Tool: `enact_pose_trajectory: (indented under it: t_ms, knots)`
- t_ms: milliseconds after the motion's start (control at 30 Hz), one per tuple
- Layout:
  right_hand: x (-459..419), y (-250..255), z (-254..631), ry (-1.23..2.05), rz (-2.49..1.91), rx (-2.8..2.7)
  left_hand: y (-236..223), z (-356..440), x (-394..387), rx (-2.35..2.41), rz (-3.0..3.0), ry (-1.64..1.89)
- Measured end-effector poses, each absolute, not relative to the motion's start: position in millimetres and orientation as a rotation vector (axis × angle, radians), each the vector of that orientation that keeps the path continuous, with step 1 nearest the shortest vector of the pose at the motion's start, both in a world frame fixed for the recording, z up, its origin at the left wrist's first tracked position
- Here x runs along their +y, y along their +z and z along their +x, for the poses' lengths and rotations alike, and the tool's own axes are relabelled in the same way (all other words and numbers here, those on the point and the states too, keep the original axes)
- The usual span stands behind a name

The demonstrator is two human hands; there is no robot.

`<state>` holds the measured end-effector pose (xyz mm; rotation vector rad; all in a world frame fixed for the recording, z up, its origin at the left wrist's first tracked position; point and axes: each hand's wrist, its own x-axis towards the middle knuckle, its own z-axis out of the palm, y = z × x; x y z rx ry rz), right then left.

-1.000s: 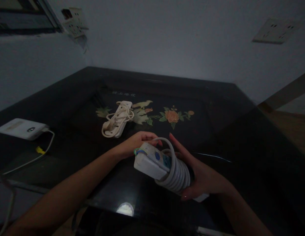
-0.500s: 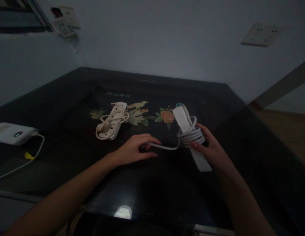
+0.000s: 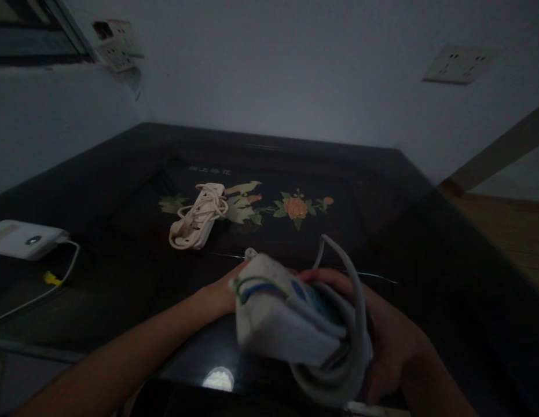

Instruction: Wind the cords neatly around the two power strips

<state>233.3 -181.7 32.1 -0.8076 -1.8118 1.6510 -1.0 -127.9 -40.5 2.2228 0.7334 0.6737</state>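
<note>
A white power strip [image 3: 286,324], its grey-white cord [image 3: 356,324] wound around it, is raised close to the camera and slightly blurred. Green and blue wires [image 3: 263,284] show at its near end. My right hand [image 3: 388,341] is closed around the strip and the coils from the right. My left hand [image 3: 226,289] is behind the strip's left end; its fingers are hidden, so its grip cannot be made out. A small whitish tip [image 3: 250,253] shows just above that hand. Farther back on the table lies a second white power strip [image 3: 204,217], wrapped in a cream cord.
The dark glossy table [image 3: 134,179] bears a flower-and-bird picture [image 3: 295,207]. On the left lies a white power bank [image 3: 26,238] with a white cable [image 3: 72,266] and yellow tag [image 3: 52,278]. Wall sockets [image 3: 458,65] are above the table, at both sides.
First the wound strip swung right and away while my left hand drew out a length of cord. Then the strip came back nearer the camera, covering my left fingers.
</note>
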Motion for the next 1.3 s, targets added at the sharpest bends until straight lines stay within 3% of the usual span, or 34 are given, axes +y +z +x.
enact_pose_trajectory:
  t_ms: [100, 300, 567, 733, 1000, 1133, 1300]
  knots:
    - [-180, 33, 220, 1.786, -0.614, -1.918, -42, 2, -125, 0.695, 2.106, 0.539]
    - [-177, 28, 201, 1.935, -0.581, -2.000, -35, 13, -127, 0.529, 1.904, 0.801]
    - [-181, 16, 181, 1.997, -0.404, -2.120, -13, 25, -137, 0.247, 2.029, 0.587]
    - [-179, 17, 191, 1.926, -0.540, -2.219, -14, 12, -127, 0.421, 2.048, 0.867]
    - [-157, 24, 247, 1.433, -1.320, -2.053, -2, -28, -108, 0.632, 2.095, 1.616]
    - [-142, 16, 254, 1.073, -1.555, -1.614, -9, -27, -107, 0.676, 2.414, 1.371]
    - [-140, 15, 258, 0.906, -1.444, -1.242, -16, -19, -112, 0.566, 2.948, 0.705]
